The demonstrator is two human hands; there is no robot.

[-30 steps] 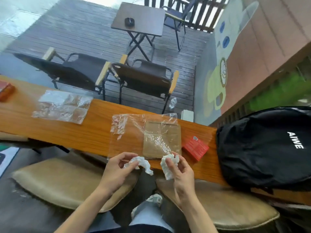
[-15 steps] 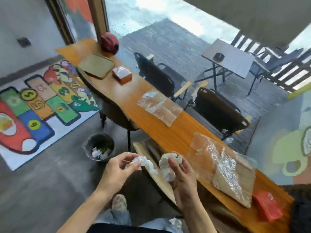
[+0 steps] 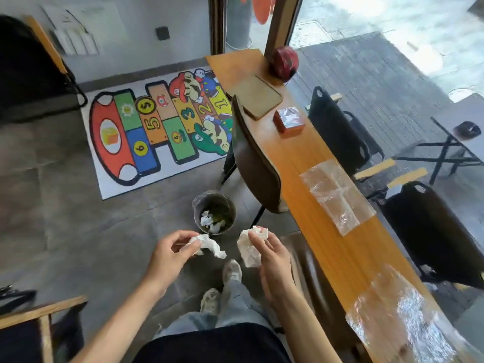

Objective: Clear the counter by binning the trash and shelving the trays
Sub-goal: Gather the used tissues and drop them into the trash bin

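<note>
The binning step is underway: the left hand (image 3: 171,251) and right hand (image 3: 271,254) are each pinching a crumpled tissue (image 3: 207,246) in curled fingers. Next, both need carrying over the bin (image 3: 214,211) at twelve o'clock and releasing.

The bench (image 3: 311,163) was orange-brown wood with a smooth, faintly glossy finish. On it lay two clear plastic sheets (image 3: 337,195), thin, crinkled and shiny where light caught them. Each hand held a wad of white crumpled paper (image 3: 250,246), matt and creased. The bin (image 3: 214,212) on the floor looked dark and was lined with a thin, clear plastic bag. The floor (image 3: 78,218) was grey, matt stone or concrete tile. The mat (image 3: 157,127) was smooth and brightly printed.
</note>
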